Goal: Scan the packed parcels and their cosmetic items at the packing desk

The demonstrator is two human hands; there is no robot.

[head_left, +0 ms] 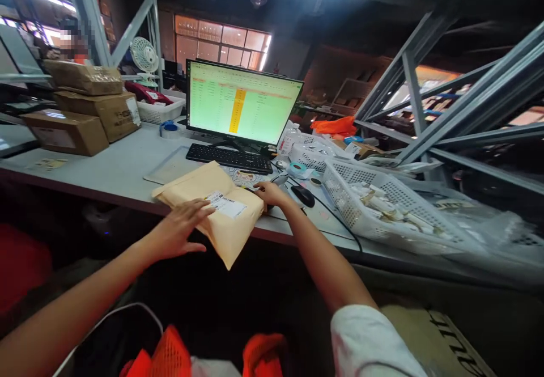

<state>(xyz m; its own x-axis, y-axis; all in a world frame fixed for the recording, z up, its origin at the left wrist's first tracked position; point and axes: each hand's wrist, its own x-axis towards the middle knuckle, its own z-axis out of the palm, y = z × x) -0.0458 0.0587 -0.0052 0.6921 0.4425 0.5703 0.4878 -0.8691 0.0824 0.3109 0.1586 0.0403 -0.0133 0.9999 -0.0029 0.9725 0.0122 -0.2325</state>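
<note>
A yellowish padded mailing envelope (199, 193) lies tilted over the front edge of the desk, one corner hanging down past it. A white label with a barcode (229, 205) is stuck on its upper face. My left hand (187, 227) rests on the envelope's left side near the label, fingers stretched out and thumb apart. At the right end of the envelope, my right hand (271, 194) has its fingers curled closed beside a small dark object. What exactly those fingers hold is partly hidden.
Behind the envelope stand a black keyboard (227, 157) and a lit monitor (242, 105). To the right are a black mouse (303, 196), tape rolls and a white perforated basket (361, 212) of small packets. Cardboard boxes (96, 107) are stacked at left. Metal beams slant at right.
</note>
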